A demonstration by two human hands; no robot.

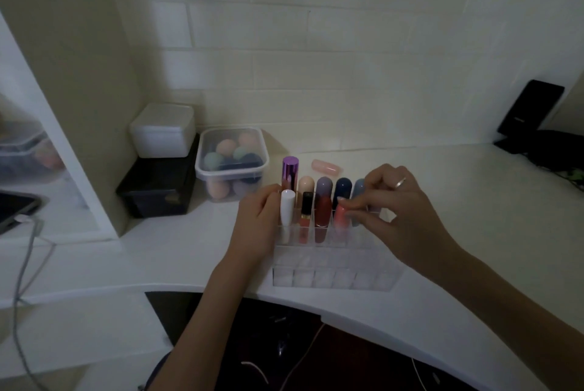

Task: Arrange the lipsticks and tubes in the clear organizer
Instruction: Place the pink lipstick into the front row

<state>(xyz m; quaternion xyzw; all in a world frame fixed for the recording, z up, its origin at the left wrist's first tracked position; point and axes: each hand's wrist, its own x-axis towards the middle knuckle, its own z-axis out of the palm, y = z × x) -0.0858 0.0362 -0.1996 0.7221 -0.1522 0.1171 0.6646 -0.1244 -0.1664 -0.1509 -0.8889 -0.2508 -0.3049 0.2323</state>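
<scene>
A clear organizer [336, 278] with stepped rows of cells stands on the white desk. Its back row holds a purple metallic tube [290, 171], then beige [306, 187], lilac [324, 187], navy [343, 187] and grey-blue tubes. The row in front holds a white tube [287, 207], a black-capped gloss [306, 210], a dark red tube [323, 215] and a coral tube [340, 217]. My right hand [401, 210] pinches the coral tube's top in its cell. My left hand [257, 223] rests against the organizer's left side. A pale pink tube [327, 167] lies on the desk behind.
A lidded clear box of coloured sponges [232, 163] sits left of the organizer, beside a white box [162, 130] stacked on a black box [158, 188]. A black device [529, 112] leans at the far right. A cable [25, 264] hangs at left. The desk's curved front edge is close.
</scene>
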